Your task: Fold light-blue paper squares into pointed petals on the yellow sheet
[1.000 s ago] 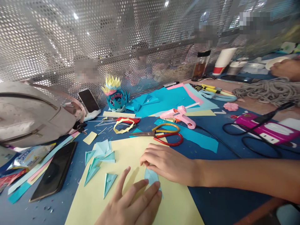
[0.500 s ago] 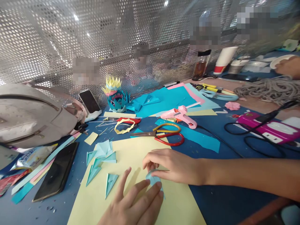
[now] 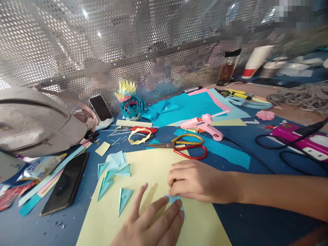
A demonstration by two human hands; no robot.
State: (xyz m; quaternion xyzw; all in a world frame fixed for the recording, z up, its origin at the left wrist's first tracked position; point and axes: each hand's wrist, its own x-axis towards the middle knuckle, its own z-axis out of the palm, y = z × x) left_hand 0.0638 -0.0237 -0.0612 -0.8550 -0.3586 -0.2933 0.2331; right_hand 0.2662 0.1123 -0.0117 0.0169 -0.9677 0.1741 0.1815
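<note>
A small folded piece of light blue paper [image 3: 175,197] lies on a pale yellow sheet [image 3: 143,167], partly hidden under my fingers. With fingers stretched out and thumb apart, my left hand [image 3: 156,218] presses its fingertips on the paper's lower part. At the top edge my right hand [image 3: 192,179] is closed, its fingertips curled down against the paper. Left of my hands sit several folded light blue triangles, one folded triangle [image 3: 125,201] standing apart. Scissors [image 3: 176,147] with yellow and red handles rest just beyond the sheet.
Behind lie a pink glue gun [image 3: 205,125], a yellow paper ring [image 3: 139,136] and a layered paper crown shape [image 3: 132,107]. A black phone [image 3: 66,186] and backpack [image 3: 33,123] are at left. A magenta power strip [image 3: 298,138] with looping cables is at right.
My right hand has closed its fingers and pressed down onto the top edge of the light blue paper. My left fingers stay on it. The whole view has shifted slightly.
</note>
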